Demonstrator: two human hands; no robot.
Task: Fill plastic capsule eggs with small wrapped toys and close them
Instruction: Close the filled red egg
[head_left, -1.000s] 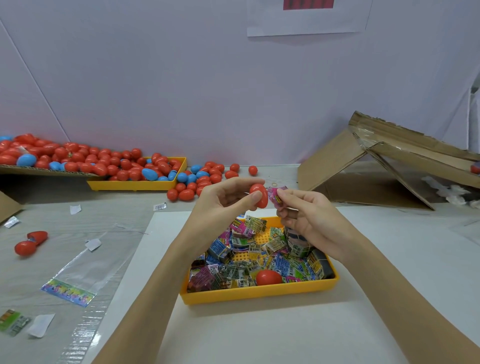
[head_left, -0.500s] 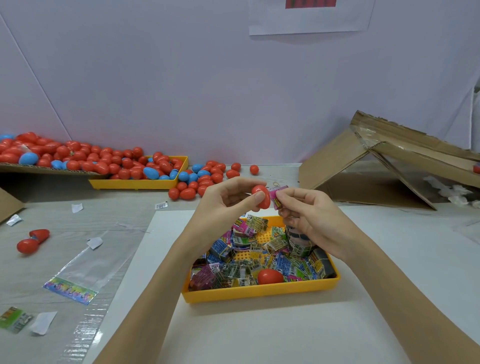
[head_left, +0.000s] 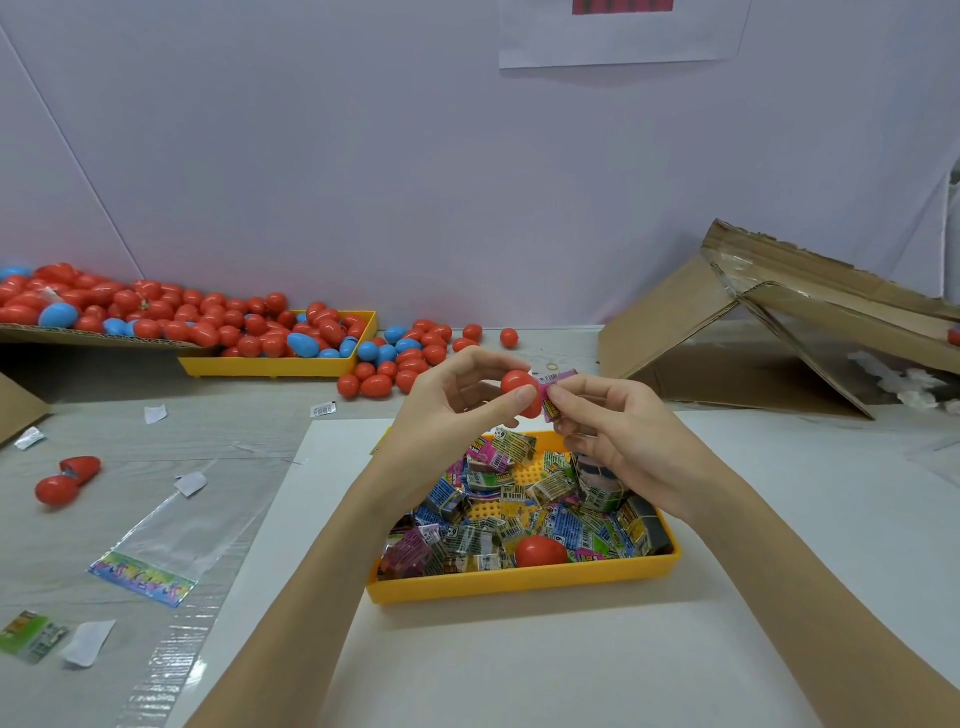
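My left hand (head_left: 457, 410) grips a red capsule egg half (head_left: 519, 389) between thumb and fingers, above the near yellow tray (head_left: 519, 584). My right hand (head_left: 618, 436) pinches a small pink wrapped toy (head_left: 553, 395) and holds it against the egg half's right side. The tray under my hands is full of several wrapped toys (head_left: 493, 525). A second red egg half (head_left: 540, 551) lies among them near the tray's front wall.
A far yellow tray (head_left: 280, 366) and a cardboard sheet at the back left carry several red and blue eggs (head_left: 156, 317). An opened red egg (head_left: 67, 478) lies at the left. Clear plastic bags (head_left: 171, 540) lie front left. A folded cardboard box (head_left: 779, 322) stands back right.
Both hands stayed above the tray. My right hand has pushed the pink toy closer, up against the red egg half.
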